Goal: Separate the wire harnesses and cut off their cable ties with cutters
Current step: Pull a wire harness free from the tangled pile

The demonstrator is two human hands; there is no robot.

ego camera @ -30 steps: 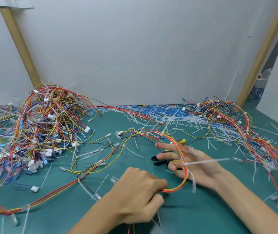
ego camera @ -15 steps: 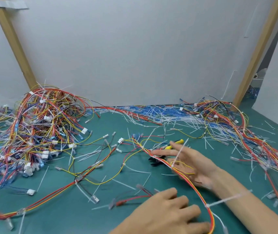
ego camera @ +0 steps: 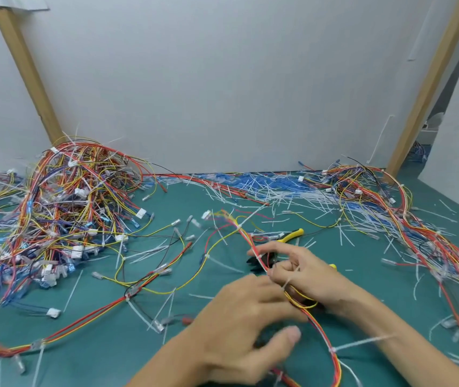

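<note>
Green table mat (ego camera: 97, 344) looks matt. The wires (ego camera: 69, 205) have smooth shiny plastic jackets, cable ties (ego camera: 250, 188) are milky plastic, cutters (ego camera: 292, 235) get glossy yellow plastic handles. Posts (ego camera: 27, 71) are bare wood, wall (ego camera: 222, 79) matt white.

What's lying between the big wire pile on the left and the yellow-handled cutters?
Head view: loose harness wires with connectors and cut cable ties strewn on the green mat.

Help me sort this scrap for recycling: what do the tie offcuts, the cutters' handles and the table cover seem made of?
Tie offcuts: translucent white plastic, probably nylon; thin, stiff strips.
Cutters' handles: smooth yellow plastic or rubber sleeves; the head looks black, material unclear.
Table cover: matte teal mat, perhaps rubber or vinyl; no grain shows.
</note>
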